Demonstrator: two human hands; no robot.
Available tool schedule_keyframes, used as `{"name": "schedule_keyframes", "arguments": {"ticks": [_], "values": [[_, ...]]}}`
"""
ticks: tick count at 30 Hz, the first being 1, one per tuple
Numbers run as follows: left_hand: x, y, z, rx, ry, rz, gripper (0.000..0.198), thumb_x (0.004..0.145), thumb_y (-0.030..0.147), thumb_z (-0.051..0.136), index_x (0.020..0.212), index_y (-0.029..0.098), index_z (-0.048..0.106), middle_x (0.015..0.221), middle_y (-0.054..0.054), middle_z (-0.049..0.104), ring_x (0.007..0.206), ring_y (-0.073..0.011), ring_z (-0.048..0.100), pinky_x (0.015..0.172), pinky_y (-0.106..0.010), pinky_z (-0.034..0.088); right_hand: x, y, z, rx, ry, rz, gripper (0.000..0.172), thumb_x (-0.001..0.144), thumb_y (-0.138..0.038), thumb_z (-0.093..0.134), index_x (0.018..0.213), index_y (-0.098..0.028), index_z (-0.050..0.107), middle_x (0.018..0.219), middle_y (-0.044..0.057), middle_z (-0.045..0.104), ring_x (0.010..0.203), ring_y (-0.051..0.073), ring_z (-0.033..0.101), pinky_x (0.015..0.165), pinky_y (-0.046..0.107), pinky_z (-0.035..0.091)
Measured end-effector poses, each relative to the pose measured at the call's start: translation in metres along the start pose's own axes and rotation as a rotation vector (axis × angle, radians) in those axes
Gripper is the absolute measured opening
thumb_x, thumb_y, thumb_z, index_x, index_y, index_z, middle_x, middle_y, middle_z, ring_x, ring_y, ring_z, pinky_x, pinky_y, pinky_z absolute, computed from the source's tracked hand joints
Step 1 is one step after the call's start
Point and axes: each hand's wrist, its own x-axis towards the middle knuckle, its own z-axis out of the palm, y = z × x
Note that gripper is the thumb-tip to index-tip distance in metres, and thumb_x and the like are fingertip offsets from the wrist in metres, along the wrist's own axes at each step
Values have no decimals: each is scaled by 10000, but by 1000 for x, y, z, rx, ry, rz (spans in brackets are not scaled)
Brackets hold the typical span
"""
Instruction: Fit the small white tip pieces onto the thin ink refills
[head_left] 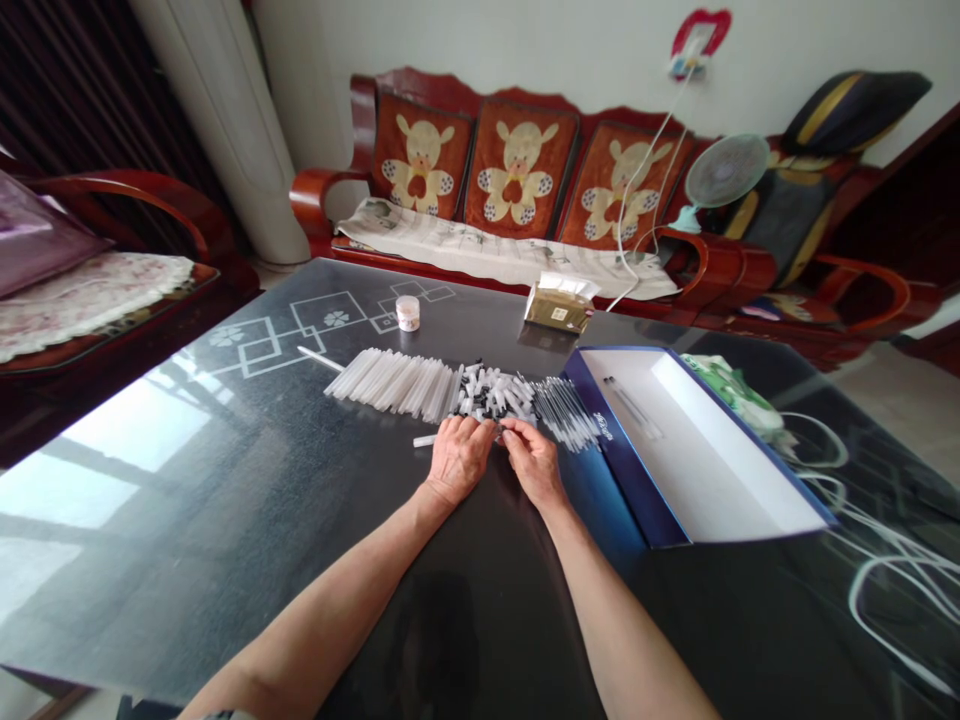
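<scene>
Both my hands rest on a dark glass table (pixel 225 500), fingers curled together at the near edge of a heap of small black-and-white pen caps (pixel 495 392). My left hand (pixel 457 455) grips a white pen barrel (pixel 424 440) that sticks out to its left. My right hand (pixel 534 460) pinches a small part I cannot make out, touching the left hand's fingertips. A row of white pen barrels (pixel 394 382) lies left of the caps. Clear thin refills (pixel 566 410) lie right of them.
An open blue box (pixel 705 450) with a white inside lies to the right, a few pens in it. A small pink jar (pixel 407 312) and a tissue pack (pixel 561 303) stand farther back. A red wooden sofa (pixel 517 170) and a fan (pixel 724 175) are behind.
</scene>
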Motion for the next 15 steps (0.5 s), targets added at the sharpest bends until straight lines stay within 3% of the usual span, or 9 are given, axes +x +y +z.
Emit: {"name": "schedule_keyframes", "arguments": {"ticks": [3, 8, 15], "values": [[0, 0, -1, 1, 9, 4, 279, 978, 325, 396, 945, 230, 656, 731, -28, 588, 728, -186, 493, 708, -327, 318, -1, -4, 1, 17, 7, 48, 337, 793, -435, 609, 1023, -198, 672, 881, 64, 720, 676, 175, 658, 605, 287, 531], [0, 0, -2, 0, -1, 19, 276, 976, 323, 400, 942, 232, 657, 746, -29, 592, 733, -188, 491, 714, -328, 317, 0, -2, 3, -24, 50, 86, 284, 810, -462, 597, 843, -189, 671, 683, 44, 691, 567, 169, 626, 598, 293, 515], [0, 0, 0, 6, 0, 8, 271, 976, 321, 396, 961, 229, 651, 741, -33, 585, 737, -193, 492, 708, -334, 308, -1, -1, 0, 75, -26, 94, 298, 793, -397, 606, 1009, -198, 657, 824, 52, 707, 665, 177, 648, 559, 270, 501]]}}
